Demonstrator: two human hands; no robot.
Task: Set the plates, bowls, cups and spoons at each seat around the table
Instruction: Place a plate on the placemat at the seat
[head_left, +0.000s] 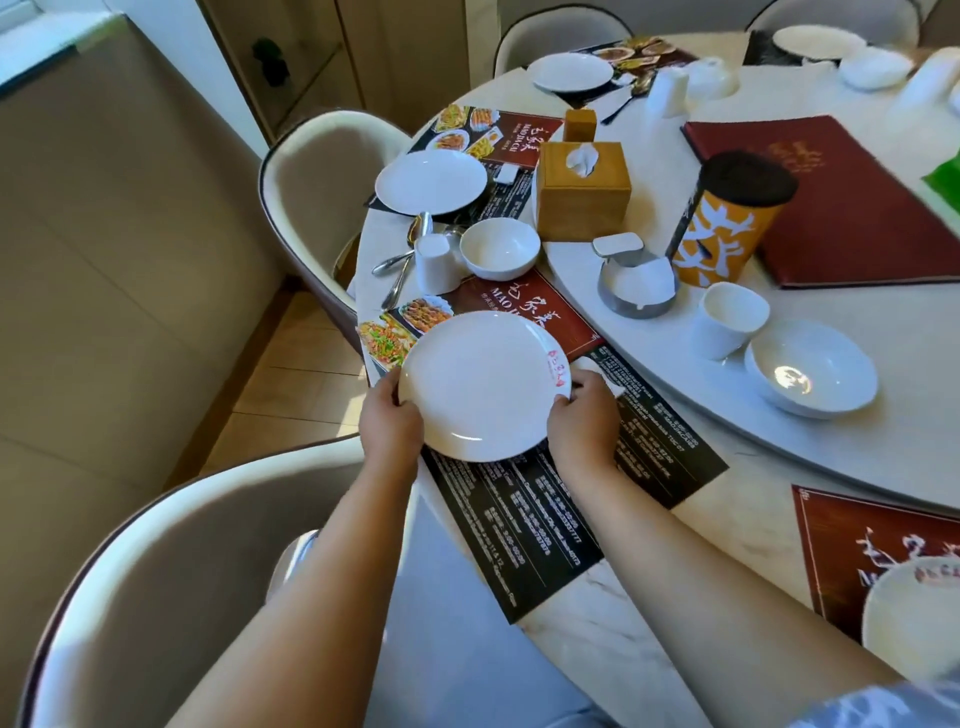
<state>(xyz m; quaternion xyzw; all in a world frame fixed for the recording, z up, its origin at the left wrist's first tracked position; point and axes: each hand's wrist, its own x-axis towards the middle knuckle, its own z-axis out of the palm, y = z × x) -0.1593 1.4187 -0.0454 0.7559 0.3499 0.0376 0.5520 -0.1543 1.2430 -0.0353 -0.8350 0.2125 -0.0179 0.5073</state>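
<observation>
Both hands are gripping one white plate (483, 384) by opposite rims, left hand (389, 421) and right hand (582, 415), holding it over the placemat (545, 509) at the near table edge. This seat is lacking bowl, cup and spoon. Next seat's plate (431, 181), bowl (500, 247) and cup (435, 262) look done. Spare cup (730, 319) and bowl (810, 366) are waiting on the turntable (883, 452); open mat lies below.

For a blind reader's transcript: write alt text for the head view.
Both hands, left hand and right hand, grip a round white plate by its opposite rims above a dark printed paper placemat at the round marble table's edge. Farther along, another seat has a white plate, small white bowl, cup and metal spoons.
</observation>
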